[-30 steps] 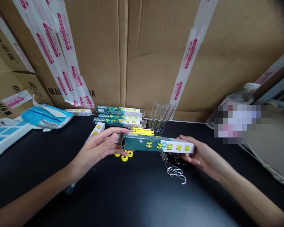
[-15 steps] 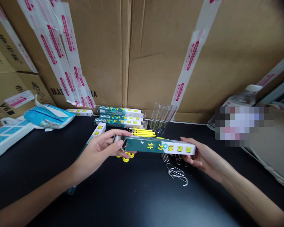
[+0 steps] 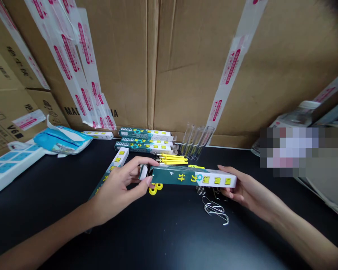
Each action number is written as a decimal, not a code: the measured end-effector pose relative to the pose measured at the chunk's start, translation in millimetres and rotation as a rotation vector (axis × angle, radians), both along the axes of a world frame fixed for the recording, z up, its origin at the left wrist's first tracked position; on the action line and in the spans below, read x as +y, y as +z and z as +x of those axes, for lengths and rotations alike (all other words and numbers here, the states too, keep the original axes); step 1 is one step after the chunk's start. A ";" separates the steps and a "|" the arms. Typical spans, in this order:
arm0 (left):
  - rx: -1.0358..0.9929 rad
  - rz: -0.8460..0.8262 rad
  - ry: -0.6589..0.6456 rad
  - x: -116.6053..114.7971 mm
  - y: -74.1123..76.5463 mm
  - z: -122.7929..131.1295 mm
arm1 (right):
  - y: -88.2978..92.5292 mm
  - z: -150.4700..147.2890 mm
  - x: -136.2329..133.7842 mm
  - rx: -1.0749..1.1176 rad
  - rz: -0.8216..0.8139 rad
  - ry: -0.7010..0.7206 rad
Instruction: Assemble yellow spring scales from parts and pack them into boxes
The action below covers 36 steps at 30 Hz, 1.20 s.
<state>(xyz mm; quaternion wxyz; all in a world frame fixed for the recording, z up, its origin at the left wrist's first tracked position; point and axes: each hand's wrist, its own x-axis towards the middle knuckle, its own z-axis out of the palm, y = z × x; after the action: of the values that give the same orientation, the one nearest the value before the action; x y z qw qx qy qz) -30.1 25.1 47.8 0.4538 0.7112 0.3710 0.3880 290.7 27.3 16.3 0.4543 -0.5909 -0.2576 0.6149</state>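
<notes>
Between my two hands a long green and white cardboard box (image 3: pixel 193 177) with yellow lettering is held level above the black table. My left hand (image 3: pixel 129 183) grips its left end, thumb in front and fingers behind, where the end flap stands open. My right hand (image 3: pixel 239 185) holds the white right end, with fingers curled underneath. Below and behind the box are yellow ring caps (image 3: pixel 153 190), metal springs (image 3: pixel 200 190) and silver S-shaped hooks (image 3: pixel 215 210), partly covered by it. Another box of the same kind (image 3: pixel 112 165) lies behind my left hand and forearm.
Similar boxes (image 3: pixel 143 144) lie stacked at the back, with yellow rods (image 3: pixel 173 159) before them and clear tubes (image 3: pixel 195 140) standing beside. At left are a tissue pack (image 3: pixel 63 140) and power strip (image 3: pixel 17 161); at right, a plastic bottle (image 3: pixel 294 119). Cardboard (image 3: pixel 186 75) walls the back.
The view has shifted slightly, so everything sits a little further right. My left thumb has moved lower at the box's open end, and the flap shows more clearly.
</notes>
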 end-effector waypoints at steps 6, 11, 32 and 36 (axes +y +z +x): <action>0.093 0.117 0.042 2.5 -7.9 -2.3 | 0.1 0.0 0.5 -0.007 -0.001 0.013; 0.082 0.131 0.048 1.3 -6.4 -0.4 | 1.8 -0.7 -0.3 -0.005 -0.001 0.008; 0.153 0.337 0.374 0.9 -4.1 3.9 | 1.7 -0.5 -0.8 -0.005 0.116 -0.002; 0.083 0.274 0.384 0.1 -2.5 5.2 | 0.4 0.9 -0.6 -0.002 0.140 0.015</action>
<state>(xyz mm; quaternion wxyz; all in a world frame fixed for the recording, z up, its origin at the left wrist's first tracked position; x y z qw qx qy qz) -24.9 25.2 45.3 0.2555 0.6979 0.4616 0.4844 291.7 26.7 16.8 0.4895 -0.5565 -0.3047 0.5982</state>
